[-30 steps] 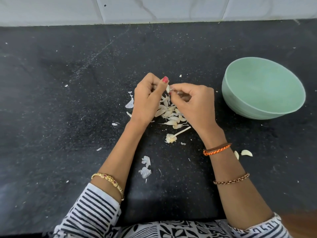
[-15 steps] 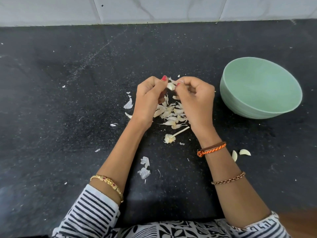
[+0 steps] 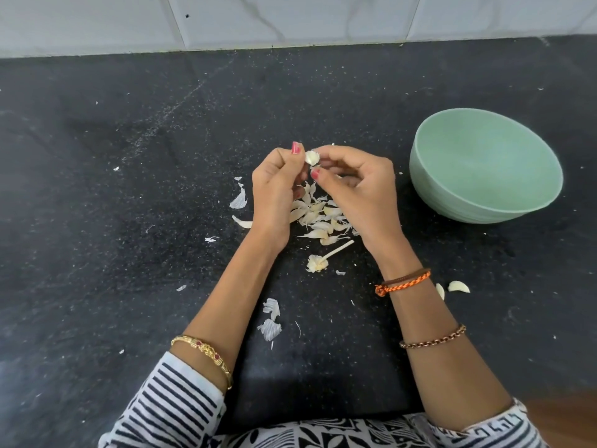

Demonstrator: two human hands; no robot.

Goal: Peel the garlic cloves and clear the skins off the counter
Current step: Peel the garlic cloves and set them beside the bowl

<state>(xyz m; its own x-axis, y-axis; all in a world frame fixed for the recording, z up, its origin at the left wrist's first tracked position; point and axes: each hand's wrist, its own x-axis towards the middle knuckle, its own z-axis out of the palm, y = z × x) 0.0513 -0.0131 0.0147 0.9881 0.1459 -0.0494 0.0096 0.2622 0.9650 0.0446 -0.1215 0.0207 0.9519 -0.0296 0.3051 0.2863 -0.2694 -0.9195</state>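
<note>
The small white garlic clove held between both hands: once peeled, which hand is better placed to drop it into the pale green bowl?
The right hand. It pinches the small white garlic clove and lies nearer the pale green bowl, on its side.

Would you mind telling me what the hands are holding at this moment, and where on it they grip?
A garlic clove, pinched between the fingertips of the left hand and right hand, one on either side of it.

A small white garlic clove (image 3: 312, 157) is held up above the black counter (image 3: 129, 221), a little far from the pile of pale cloves and skins (image 3: 318, 218). Two peeled cloves (image 3: 454, 288) lie apart at the near right. Thin white skins (image 3: 270, 320) lie scattered nearer, and a dry stem (image 3: 324, 258) lies just beside the pile.
</note>
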